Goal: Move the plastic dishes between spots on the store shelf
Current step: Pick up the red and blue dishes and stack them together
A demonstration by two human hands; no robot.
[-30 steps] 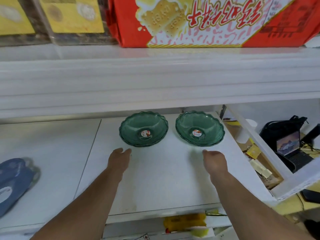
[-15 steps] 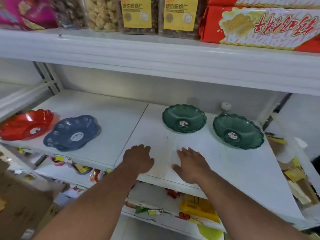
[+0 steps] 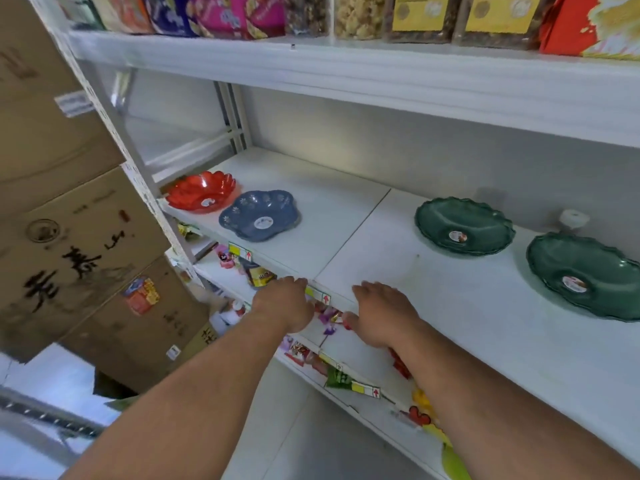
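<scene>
both forearms reach up from the bottom of the frame toward the front edge of the white shelf (image 3: 346, 216) at lower centre. the left hand (image 3: 284, 306) hangs palm down just in front of the edge, fingers loosely bent and holding nothing. the right hand (image 3: 381, 315) lies palm down at the shelf's front edge, fingers stretched toward the upper left, thumb below the lip, gripping nothing.

four plastic dishes sit upright on the shelf, mouths up: one red dish (image 3: 201, 191) at centre left, one blue dish (image 3: 259, 215) just beside it to the right, and two green dishes, the nearer green dish (image 3: 585, 275) at the right edge and the farther green dish (image 3: 464, 225) left of it. each green one looks oval, long axis running left to right. all are well apart from the hands.
</scene>
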